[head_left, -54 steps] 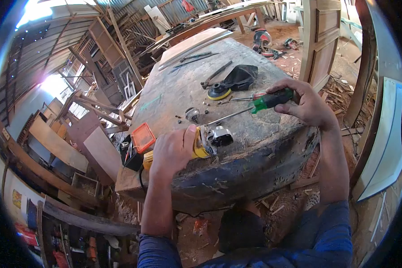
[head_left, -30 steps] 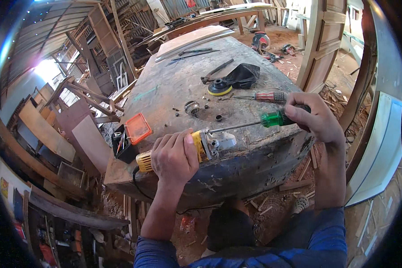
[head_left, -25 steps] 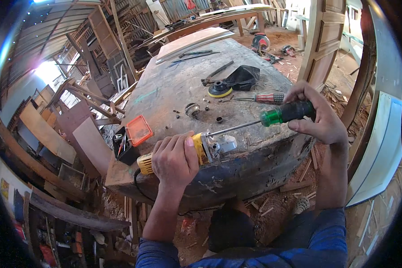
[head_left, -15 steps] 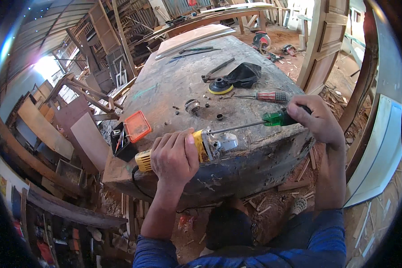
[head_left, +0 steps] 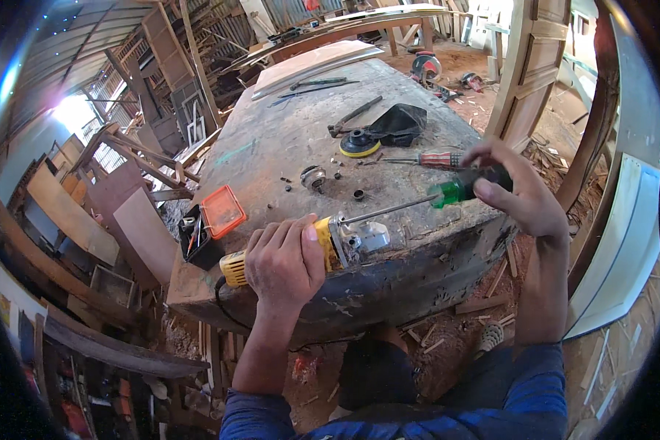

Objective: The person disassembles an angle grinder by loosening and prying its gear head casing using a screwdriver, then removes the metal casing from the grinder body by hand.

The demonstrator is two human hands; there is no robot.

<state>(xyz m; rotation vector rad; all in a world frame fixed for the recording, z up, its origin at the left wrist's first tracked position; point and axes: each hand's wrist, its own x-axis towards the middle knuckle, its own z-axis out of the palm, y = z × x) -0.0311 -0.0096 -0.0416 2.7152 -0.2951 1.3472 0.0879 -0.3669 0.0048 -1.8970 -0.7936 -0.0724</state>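
Observation:
My left hand (head_left: 284, 258) is wrapped round the yellow body of a corded angle grinder (head_left: 336, 242), pressing it on the near edge of the worn bench. Its bare metal head (head_left: 368, 236) points right. In my right hand (head_left: 522, 192) is a screwdriver with a green and black handle (head_left: 451, 191); the thumb and fingers sit loosely round the handle's black end. Its long shaft (head_left: 392, 210) slants down left to the grinder's head, and the tip's exact seat is too small to tell. Beyond lie a round metal part (head_left: 313, 178) and a small dark ring (head_left: 358, 194).
An orange-lidded case (head_left: 223, 211) stands left on the bench (head_left: 271, 139). Farther back are a black and yellow backing pad (head_left: 361, 143), a black pouch-like piece (head_left: 400, 125) and a second screwdriver (head_left: 438, 160). A wooden door (head_left: 535, 88) stands to the right. Wood scraps litter the floor.
My right hand has loosened, its fingers lifting and spreading round the screwdriver's handle. The handle has tipped up slightly. My left hand and the grinder have hardly moved.

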